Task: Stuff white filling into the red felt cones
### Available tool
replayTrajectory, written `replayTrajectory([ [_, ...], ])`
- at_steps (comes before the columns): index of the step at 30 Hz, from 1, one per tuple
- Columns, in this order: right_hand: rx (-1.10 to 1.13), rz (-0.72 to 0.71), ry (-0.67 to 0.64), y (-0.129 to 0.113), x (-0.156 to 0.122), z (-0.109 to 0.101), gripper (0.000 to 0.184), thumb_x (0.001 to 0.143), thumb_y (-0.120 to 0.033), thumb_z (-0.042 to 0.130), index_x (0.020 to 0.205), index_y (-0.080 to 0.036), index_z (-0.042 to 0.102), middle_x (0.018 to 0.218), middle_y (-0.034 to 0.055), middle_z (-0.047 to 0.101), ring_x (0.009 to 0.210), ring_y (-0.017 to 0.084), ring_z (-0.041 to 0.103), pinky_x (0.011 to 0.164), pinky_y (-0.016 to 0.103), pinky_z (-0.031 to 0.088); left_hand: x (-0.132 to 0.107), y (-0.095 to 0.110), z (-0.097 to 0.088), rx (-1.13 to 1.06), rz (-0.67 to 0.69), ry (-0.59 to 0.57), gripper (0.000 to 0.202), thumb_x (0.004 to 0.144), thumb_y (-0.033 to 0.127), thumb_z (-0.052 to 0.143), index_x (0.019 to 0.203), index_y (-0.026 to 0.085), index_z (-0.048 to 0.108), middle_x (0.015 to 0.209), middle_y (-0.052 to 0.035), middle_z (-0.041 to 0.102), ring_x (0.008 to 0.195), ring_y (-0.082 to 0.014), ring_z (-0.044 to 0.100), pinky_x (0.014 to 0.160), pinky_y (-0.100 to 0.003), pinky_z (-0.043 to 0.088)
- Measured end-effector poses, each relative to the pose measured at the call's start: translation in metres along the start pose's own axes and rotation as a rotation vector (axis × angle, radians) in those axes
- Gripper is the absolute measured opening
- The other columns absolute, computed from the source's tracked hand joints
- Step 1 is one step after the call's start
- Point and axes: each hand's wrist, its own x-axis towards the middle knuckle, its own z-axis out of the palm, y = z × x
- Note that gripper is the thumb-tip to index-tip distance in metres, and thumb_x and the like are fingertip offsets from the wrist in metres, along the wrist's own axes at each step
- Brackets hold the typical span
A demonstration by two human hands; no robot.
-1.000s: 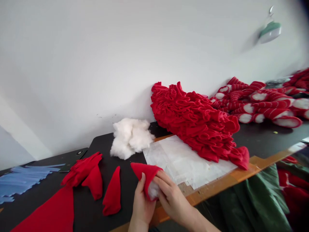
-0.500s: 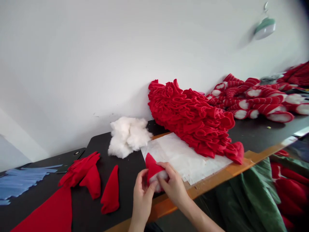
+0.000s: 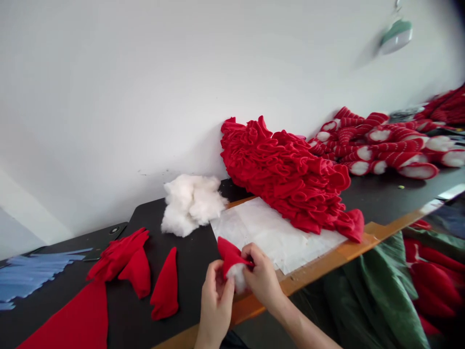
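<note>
Between my hands, over the table's front edge, is a small red felt cone point(image 3: 229, 253) with white stuffing point(image 3: 238, 276) showing at its open end. My left hand point(image 3: 217, 295) grips its left side, fingers behind and thumb by the stuffing. My right hand point(image 3: 261, 274) pinches the right edge of the fabric, its fingertips beside the stuffing. Left of my hands a similar red felt cone point(image 3: 166, 286) lies on the black table. A fluffy heap of white stuffing point(image 3: 192, 203) sits behind, near the wall.
A big pile of red felt pieces point(image 3: 283, 174) rests behind a white sheet point(image 3: 250, 223). Striped stuffed tubes point(image 3: 385, 145) lie further right. Red fabric point(image 3: 83, 315) and blue strips point(image 3: 32, 271) are at left. Green cloth point(image 3: 366, 291) hangs below the wooden edge point(image 3: 327, 264).
The fabric's right edge is now pulled outward by my right hand, which has shifted off the stuffing. More of the opening shows, and the cone's tip leans further left.
</note>
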Motion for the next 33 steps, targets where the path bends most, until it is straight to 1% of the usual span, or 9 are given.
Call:
replayTrajectory([
  [2, 0.032, -0.109, -0.056, -0.002, -0.001, -0.003, 0.029, 0.055, 0.0, 0.039, 0.074, -0.02, 0.05, 0.076, 0.0005, 0.053, 0.072, 0.015, 0.054, 0.065, 0.027, 0.046, 0.003, 0.004, -0.002, -0.046, -0.031, -0.015, 0.034, 0.071, 0.03, 0.07, 0.102, 0.02, 0.062, 0.1, -0.0081, 0.067, 0.094, -0.0247, 0.061, 0.08, -0.029, 0.047],
  [4, 0.064, -0.141, -0.094, -0.004, -0.006, -0.003, 0.033, 0.065, -0.001, 0.042, 0.088, -0.02, 0.055, 0.09, 0.0042, 0.056, 0.086, 0.018, 0.057, 0.076, 0.031, 0.049, 0.006, 0.005, -0.004, 0.019, -0.021, 0.06, 0.033, 0.069, 0.03, 0.071, 0.1, 0.02, 0.063, 0.099, -0.0074, 0.067, 0.093, -0.0246, 0.06, 0.08, -0.029, 0.046],
  [8, 0.069, 0.063, -0.046, -0.008, -0.021, 0.001, 0.037, 0.079, -0.016, 0.053, 0.116, -0.02, 0.052, 0.106, 0.0078, 0.06, 0.1, 0.021, 0.059, 0.086, 0.035, 0.049, 0.008, -0.001, 0.0, 0.092, 0.037, 0.173, 0.029, 0.064, 0.018, 0.072, 0.093, 0.021, 0.066, 0.094, -0.0064, 0.067, 0.09, -0.0245, 0.059, 0.081, -0.029, 0.043],
  [14, 0.034, 0.128, -0.014, -0.005, -0.019, 0.008, 0.022, 0.073, -0.012, 0.048, 0.091, -0.018, 0.061, 0.081, 0.0039, 0.067, 0.074, 0.018, 0.063, 0.067, 0.03, 0.05, 0.002, -0.01, 0.014, 0.068, 0.081, 0.24, 0.02, 0.066, 0.012, 0.068, 0.081, 0.024, 0.065, 0.076, -0.0031, 0.065, 0.075, -0.0224, 0.058, 0.071, -0.026, 0.042],
  [19, -0.031, 0.239, 0.087, 0.014, -0.003, 0.005, 0.033, 0.063, -0.007, 0.044, 0.09, -0.017, 0.061, 0.078, 0.0036, 0.069, 0.071, 0.019, 0.063, 0.066, 0.031, 0.051, 0.012, -0.007, 0.005, 0.12, 0.04, 0.319, 0.024, 0.062, 0.005, 0.067, 0.075, 0.025, 0.065, 0.07, -0.0014, 0.06, 0.07, -0.0226, 0.054, 0.07, -0.026, 0.039],
  [25, 0.084, 0.113, 0.047, 0.012, -0.009, 0.001, 0.035, 0.073, -0.01, 0.046, 0.104, -0.018, 0.06, 0.096, 0.0058, 0.066, 0.09, 0.02, 0.063, 0.08, 0.034, 0.051, 0.008, 0.001, 0.0, 0.013, -0.025, 0.023, 0.042, 0.063, 0.017, 0.073, 0.103, 0.021, 0.062, 0.102, -0.0076, 0.065, 0.094, -0.0253, 0.059, 0.078, -0.028, 0.044],
  [28, 0.075, 0.013, 0.006, 0.01, -0.015, 0.003, 0.035, 0.072, -0.008, 0.046, 0.103, -0.02, 0.061, 0.094, 0.0055, 0.063, 0.088, 0.019, 0.061, 0.078, 0.032, 0.051, 0.01, -0.005, 0.004, 0.17, 0.03, 0.176, 0.028, 0.064, 0.009, 0.065, 0.089, 0.022, 0.062, 0.087, -0.0042, 0.066, 0.085, -0.0235, 0.059, 0.077, -0.028, 0.043],
  [30, 0.039, 0.031, 0.045, 0.013, -0.016, 0.004, 0.03, 0.071, -0.007, 0.045, 0.094, -0.019, 0.06, 0.086, 0.0045, 0.063, 0.08, 0.019, 0.061, 0.072, 0.032, 0.051, 0.013, -0.008, 0.007, 0.259, 0.056, 0.316, 0.027, 0.062, 0.005, 0.061, 0.081, 0.024, 0.06, 0.076, -0.0015, 0.063, 0.076, -0.0222, 0.057, 0.074, -0.028, 0.041],
  [33, -0.029, 0.141, 0.098, 0.018, -0.01, 0.002, 0.025, 0.072, -0.009, 0.042, 0.09, -0.017, 0.058, 0.081, 0.0046, 0.065, 0.077, 0.02, 0.061, 0.07, 0.033, 0.05, 0.015, -0.009, 0.01, 0.206, 0.043, 0.305, 0.026, 0.063, 0.007, 0.061, 0.083, 0.024, 0.059, 0.077, -0.0015, 0.062, 0.076, -0.0217, 0.057, 0.072, -0.028, 0.041],
])
